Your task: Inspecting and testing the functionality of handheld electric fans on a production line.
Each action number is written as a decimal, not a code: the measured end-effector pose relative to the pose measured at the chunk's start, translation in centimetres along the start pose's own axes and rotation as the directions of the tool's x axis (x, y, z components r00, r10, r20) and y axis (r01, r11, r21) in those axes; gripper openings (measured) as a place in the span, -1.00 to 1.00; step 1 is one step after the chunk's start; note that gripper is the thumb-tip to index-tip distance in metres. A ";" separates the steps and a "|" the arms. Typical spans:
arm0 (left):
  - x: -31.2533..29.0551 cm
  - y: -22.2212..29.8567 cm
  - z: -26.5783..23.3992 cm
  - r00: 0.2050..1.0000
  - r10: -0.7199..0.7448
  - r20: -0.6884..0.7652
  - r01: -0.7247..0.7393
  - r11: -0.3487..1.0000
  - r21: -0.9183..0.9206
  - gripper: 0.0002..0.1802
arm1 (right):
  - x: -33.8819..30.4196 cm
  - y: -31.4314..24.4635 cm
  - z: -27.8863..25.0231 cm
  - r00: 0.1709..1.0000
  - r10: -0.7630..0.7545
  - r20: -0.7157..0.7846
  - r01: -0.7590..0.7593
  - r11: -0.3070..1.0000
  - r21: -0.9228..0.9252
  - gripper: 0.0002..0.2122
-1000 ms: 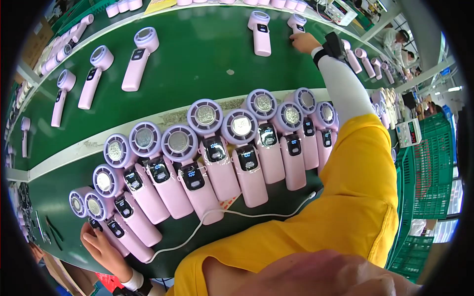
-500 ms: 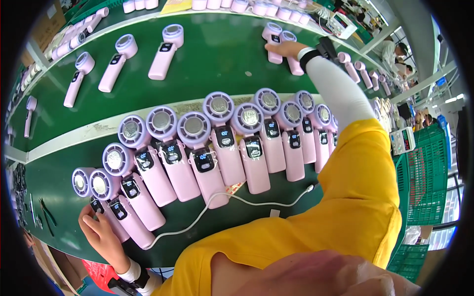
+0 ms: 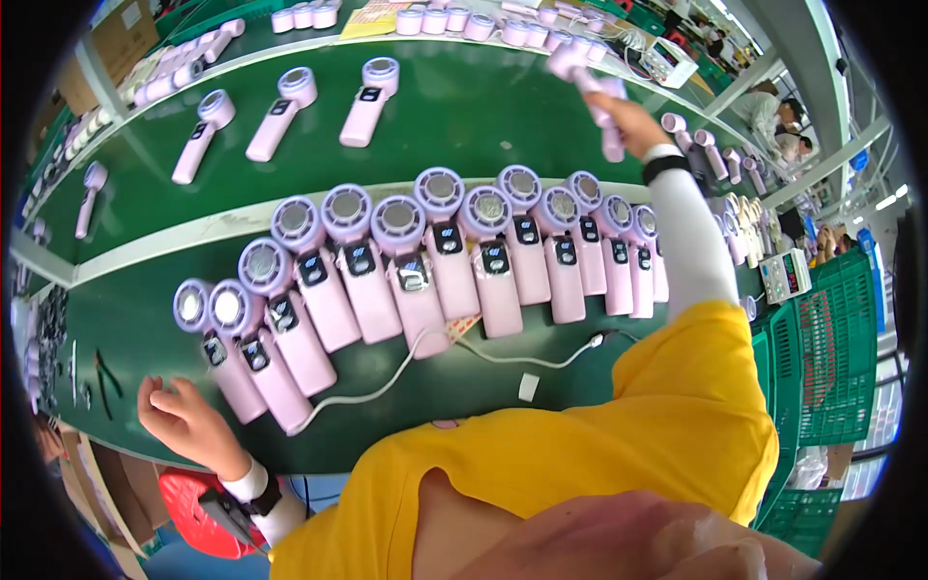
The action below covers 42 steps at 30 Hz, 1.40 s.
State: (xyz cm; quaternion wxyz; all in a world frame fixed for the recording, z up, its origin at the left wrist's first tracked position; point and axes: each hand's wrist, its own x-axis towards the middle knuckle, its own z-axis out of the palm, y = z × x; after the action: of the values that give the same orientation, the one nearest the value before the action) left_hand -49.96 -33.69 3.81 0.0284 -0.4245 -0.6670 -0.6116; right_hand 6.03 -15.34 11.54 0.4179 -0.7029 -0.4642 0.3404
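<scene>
Over the far green surface, my right hand (image 3: 630,121) grips pink handheld fans (image 3: 609,143). They look like a pair, smeared by motion. My left hand (image 3: 193,425) is empty, its fingers loosely curled and apart, just left of the nearest fans. A row of several pink handheld fans (image 3: 360,290) with lilac heads and silvery centre discs spans the near bench. Their dark displays are lit. A white cable (image 3: 372,396) runs from the lower end of one fan (image 3: 280,391) across the bench to a loose-looking plug at right.
Spaced-out fans (image 3: 275,121) lie on the far green surface (image 3: 454,116), beyond a pale rail (image 3: 242,227). Pliers (image 3: 106,382) lie at the left. A small white tag (image 3: 528,387) is near my body. Green crates (image 3: 833,338) and a small meter (image 3: 785,275) stand at the right.
My right hand has lifted the fans off the far surface and swung right. My left hand has let go of the near-left fan and drawn back. The whole view has shifted slightly.
</scene>
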 end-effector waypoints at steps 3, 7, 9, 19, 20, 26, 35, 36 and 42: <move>-1.3 4.9 -0.1 0.953 0.278 0.121 -0.278 0.960 -0.014 -0.86 | -7.6 -5.4 1.0 0.970 -0.224 0.096 0.233 0.968 -0.090 -0.63; -5.6 11.5 3.4 0.614 0.510 0.603 -0.118 0.814 -0.569 -0.61 | -20.1 -8.8 9.1 0.910 -0.374 0.180 0.383 0.924 -0.014 -0.67; -7.3 14.1 6.3 0.622 0.522 0.584 0.007 0.742 -0.671 -0.61 | -23.5 -6.1 12.8 0.814 -0.542 0.208 0.572 0.811 -0.126 -0.68; -5.8 11.4 6.4 0.515 0.242 0.823 0.734 0.372 -0.568 -0.65 | -25.7 -1.9 17.8 0.553 -0.758 0.346 0.722 0.643 0.255 -0.81; -5.9 11.3 6.2 0.504 0.258 0.824 0.732 0.380 -0.566 -0.65 | -25.8 -1.8 17.5 0.555 -0.754 0.351 0.717 0.647 0.259 -0.81; -6.9 12.1 5.0 0.432 0.338 0.836 0.717 0.433 -0.546 -0.61 | -25.4 -0.9 16.2 0.666 -0.725 0.174 0.621 0.669 0.409 -0.71; -7.6 12.3 4.8 0.421 0.384 0.822 0.773 0.322 -0.547 -0.57 | -26.3 -2.4 17.4 0.793 -0.552 0.258 0.222 0.656 0.722 -0.54; -7.6 12.2 4.8 0.404 0.398 0.824 0.747 0.375 -0.548 -0.57 | -26.5 -2.4 17.7 0.798 -0.544 0.259 0.216 0.659 0.720 -0.54; -7.7 12.4 5.0 0.386 0.433 0.815 0.704 0.432 -0.563 -0.51 | -27.1 -2.4 17.7 0.709 -0.549 0.443 -0.094 0.549 0.831 -0.62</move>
State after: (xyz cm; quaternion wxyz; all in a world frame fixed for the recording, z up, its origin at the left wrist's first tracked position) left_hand -35.21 -34.95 8.05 -0.6303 -0.5529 -0.1728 -0.5168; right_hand -19.33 -35.38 8.74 0.5389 -0.1904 -0.4668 0.6748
